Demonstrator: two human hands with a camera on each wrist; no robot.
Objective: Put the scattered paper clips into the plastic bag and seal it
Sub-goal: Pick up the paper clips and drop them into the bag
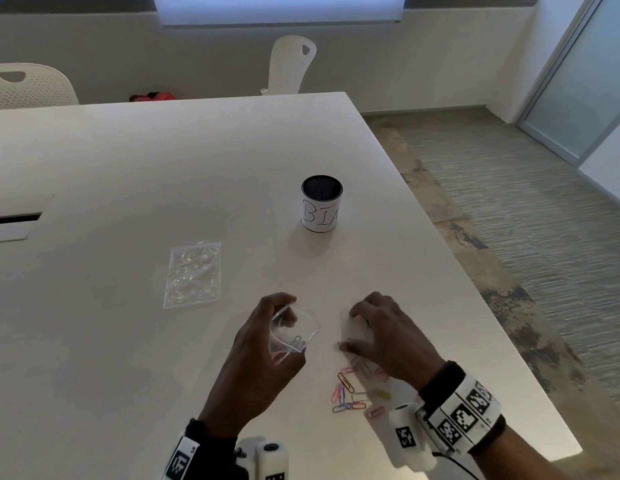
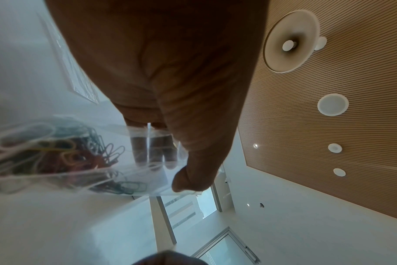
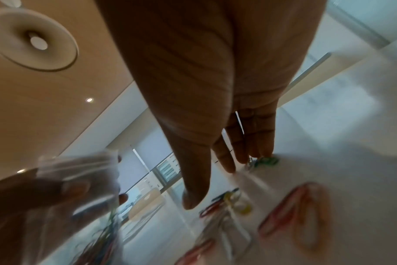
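Observation:
My left hand (image 1: 284, 320) grips a clear plastic bag (image 1: 294, 332) by its open mouth, just above the table. In the left wrist view the thumb (image 2: 193, 179) pinches the bag (image 2: 125, 172) against the fingers, and several coloured clips (image 2: 45, 152) lie inside it. My right hand (image 1: 350, 332) reaches down to the table right of the bag with fingers extended and thumb apart. Its fingertips (image 3: 243, 157) touch green clips (image 3: 266, 160). More loose paper clips (image 1: 353, 389) lie scattered under and behind the right wrist.
A second clear bag (image 1: 192, 273) lies flat on the white table (image 1: 128, 168), left of my hands. A black mesh cup with a white label (image 1: 321, 204) stands further back. The table's right edge (image 1: 492, 306) runs close to the right hand.

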